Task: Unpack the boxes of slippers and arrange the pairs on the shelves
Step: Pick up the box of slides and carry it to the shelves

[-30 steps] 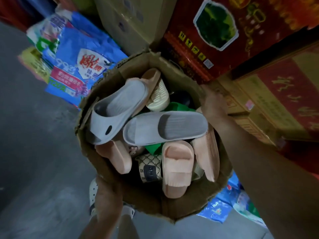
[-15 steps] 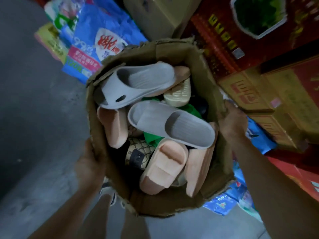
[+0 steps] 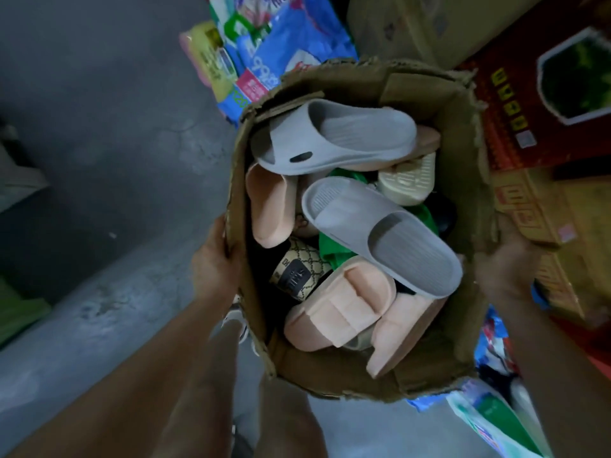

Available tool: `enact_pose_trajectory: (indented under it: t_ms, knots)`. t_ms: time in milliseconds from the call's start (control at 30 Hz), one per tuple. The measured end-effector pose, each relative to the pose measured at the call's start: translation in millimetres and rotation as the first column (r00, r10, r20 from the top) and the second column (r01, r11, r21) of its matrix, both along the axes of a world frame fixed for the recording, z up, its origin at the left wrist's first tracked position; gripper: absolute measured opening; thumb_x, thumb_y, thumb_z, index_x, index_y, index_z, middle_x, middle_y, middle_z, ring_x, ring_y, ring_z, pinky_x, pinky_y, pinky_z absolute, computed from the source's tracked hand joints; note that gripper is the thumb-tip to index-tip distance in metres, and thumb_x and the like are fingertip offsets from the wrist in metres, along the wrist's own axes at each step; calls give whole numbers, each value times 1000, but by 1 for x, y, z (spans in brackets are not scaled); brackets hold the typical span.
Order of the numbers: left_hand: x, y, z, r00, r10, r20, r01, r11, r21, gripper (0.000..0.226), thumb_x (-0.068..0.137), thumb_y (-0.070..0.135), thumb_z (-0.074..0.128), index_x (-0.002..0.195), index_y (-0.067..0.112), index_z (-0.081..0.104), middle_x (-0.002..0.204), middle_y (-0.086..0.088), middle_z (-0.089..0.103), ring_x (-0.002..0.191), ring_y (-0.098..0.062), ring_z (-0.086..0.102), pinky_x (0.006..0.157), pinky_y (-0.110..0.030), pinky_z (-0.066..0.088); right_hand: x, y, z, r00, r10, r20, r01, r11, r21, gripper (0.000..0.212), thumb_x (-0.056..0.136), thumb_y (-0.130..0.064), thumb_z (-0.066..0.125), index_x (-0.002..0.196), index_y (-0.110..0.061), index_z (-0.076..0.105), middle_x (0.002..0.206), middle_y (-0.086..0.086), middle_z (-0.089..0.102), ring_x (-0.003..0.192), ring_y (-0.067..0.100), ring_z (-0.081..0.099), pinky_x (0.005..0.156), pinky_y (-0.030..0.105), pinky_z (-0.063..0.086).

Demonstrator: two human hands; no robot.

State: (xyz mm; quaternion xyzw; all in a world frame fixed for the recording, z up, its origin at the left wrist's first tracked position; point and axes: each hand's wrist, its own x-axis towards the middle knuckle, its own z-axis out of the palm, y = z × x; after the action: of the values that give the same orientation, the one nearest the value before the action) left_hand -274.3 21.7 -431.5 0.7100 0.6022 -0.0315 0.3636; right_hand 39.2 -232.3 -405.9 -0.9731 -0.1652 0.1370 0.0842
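Left hand (image 3: 215, 259) has moved up to the 9 o'clock rim of the cardboard box (image 3: 463, 153) and clasps it; right hand (image 3: 506, 262) clasps the wall at 3 o'clock, probably to carry it level; slippers (image 3: 334, 137) heaped inside; red cartons (image 3: 515, 104) crowd 1–3 o'clock; blue bags (image 3: 281, 38) at 12; grey floor (image 3: 99, 127) at 9.

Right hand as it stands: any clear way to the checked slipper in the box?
Probably not. The right hand grips the box by its right wall, and the checked slipper lies low on the far side, partly under a pink slipper, beyond a grey slipper.
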Motion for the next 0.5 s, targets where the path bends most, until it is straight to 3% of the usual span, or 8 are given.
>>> enact_pose_trajectory:
  t_ms: [100, 200, 333, 500]
  knots:
    - [-23, 15, 48, 1000, 3, -20, -3, 1000, 16, 42, 91, 14, 56, 132, 18, 48, 79, -16, 62, 79, -40, 62, 61, -35, 33, -19, 22, 51, 999, -24, -22, 25, 999, 33, 41, 85, -20, 59, 126, -18, 58, 111, 23, 67, 100, 44, 62, 86, 46, 51]
    - [-53, 26, 100, 999, 30, -12, -30, 999, 43, 44, 90, 21, 56, 133, 18, 47, 93, -21, 66, 90, -43, 62, 69, -44, 42, -40, 44, 97, 999, 23, -35, -21, 998, 59, 45, 86, -11, 64, 131, -14, 56, 120, 21, 65, 107, 43, 61, 90, 44, 48]
    - [-106, 31, 161, 993, 117, 23, -118, 989, 89, 50, 77, 34, 46, 126, 22, 50, 101, -20, 68, 93, -43, 63, 74, -46, 48, -73, 71, 142, 993, 93, -77, -83, 989, 125, 44, 87, -11, 64, 130, -12, 57, 116, 19, 67, 105, 40, 62, 90, 42, 47]
    - [-188, 23, 223, 954, 299, 5, -298, 949, 104, 47, 85, 16, 57, 128, 33, 48, 109, -12, 68, 96, -35, 63, 74, -40, 47, -123, 113, 187, 961, 246, -129, -218, 956, 195, 45, 87, -14, 65, 131, -17, 57, 114, 18, 69, 102, 39, 64, 89, 43, 50]
